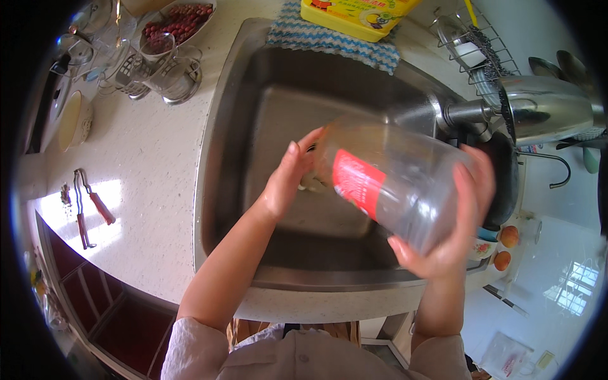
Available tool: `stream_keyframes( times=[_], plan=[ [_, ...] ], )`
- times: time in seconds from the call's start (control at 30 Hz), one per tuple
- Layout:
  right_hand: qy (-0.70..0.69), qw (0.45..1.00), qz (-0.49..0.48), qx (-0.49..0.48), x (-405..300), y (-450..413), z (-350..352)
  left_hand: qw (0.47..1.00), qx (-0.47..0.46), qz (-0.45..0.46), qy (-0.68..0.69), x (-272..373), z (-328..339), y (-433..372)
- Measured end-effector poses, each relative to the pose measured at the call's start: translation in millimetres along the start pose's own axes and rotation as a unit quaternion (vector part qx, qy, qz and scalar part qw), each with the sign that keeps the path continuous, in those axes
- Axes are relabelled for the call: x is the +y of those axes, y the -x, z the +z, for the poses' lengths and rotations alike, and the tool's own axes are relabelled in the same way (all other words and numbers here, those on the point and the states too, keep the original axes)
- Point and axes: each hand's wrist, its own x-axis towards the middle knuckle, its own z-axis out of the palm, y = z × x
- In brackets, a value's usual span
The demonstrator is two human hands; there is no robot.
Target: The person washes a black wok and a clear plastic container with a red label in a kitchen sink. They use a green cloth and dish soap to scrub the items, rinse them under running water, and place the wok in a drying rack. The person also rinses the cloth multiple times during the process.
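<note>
A large clear plastic jar (403, 185) with a red label bearing writing lies tilted in the air over the stainless steel sink (285, 280). Around its right end my right hand (446, 228) is closed, fingers on one side and thumb on the other. My left hand (294, 175) is at the jar's left end, with its fingertips at the rim; part of these fingers is hidden, and whether they grip it is unclear. Something pale, too blurred to name, shows below the left end of the jar. Both hands look wet.
A striped cloth (332, 47) under a yellow tub (356, 19) hangs over the sink's far edge. Glass cups in metal holders (175, 85), a bowl of red berries (175, 26) and red-handled tools (90, 209) are at left. The faucet (468, 111), a wire rack (489, 47) and fruit (509, 236) are at right.
</note>
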Motion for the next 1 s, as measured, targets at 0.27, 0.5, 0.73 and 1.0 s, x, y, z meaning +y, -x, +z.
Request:
stream_keyframes(
  times=[0.27, 0.5, 0.73, 1.0],
  plan=[
    [0.113, 0.991, 0.064, 0.008, 1, 14, 20, 0.984, 0.151, -0.072, -0.058, -10, -21, -15],
    [0.129, 0.987, 0.082, -0.054, -8, 8, 41, 0.978, 0.077, -0.148, -0.127, -43, -26, -7],
    [0.140, 0.984, 0.078, -0.083, -1, -1, 44, 0.965, 0.143, -0.111, -0.190, -41, -32, -15],
    [0.169, 0.971, 0.087, -0.144, 22, 2, 52, 0.964, 0.151, -0.139, -0.167, -43, -23, -13]
  ],
)
